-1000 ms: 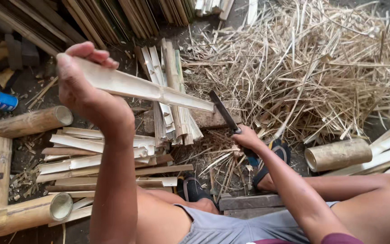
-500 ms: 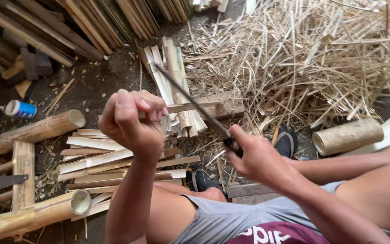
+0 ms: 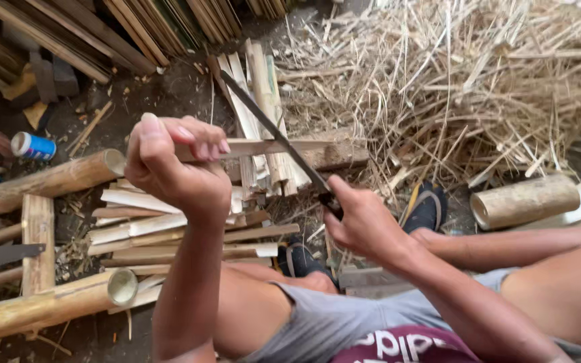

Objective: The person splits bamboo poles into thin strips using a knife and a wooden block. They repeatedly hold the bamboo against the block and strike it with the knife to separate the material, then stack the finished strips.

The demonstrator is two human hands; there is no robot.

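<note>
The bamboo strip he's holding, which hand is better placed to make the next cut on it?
Right, probably: the right hand grips the knife, its blade lying across the bamboo strip, while the left hand holds that strip.

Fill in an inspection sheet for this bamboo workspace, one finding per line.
Surface: dirt ground, littered with chips.
Job's things: bamboo slat held level; long knife with its blade laid across the slat.
Clutter: split bamboo slats, bamboo poles, shavings heap, can, saw blade.
Hands: left hand grips the slat; right hand grips the knife handle.
Cables: nothing seen.
Surroundings: stacked bamboo strips; sandals.
</note>
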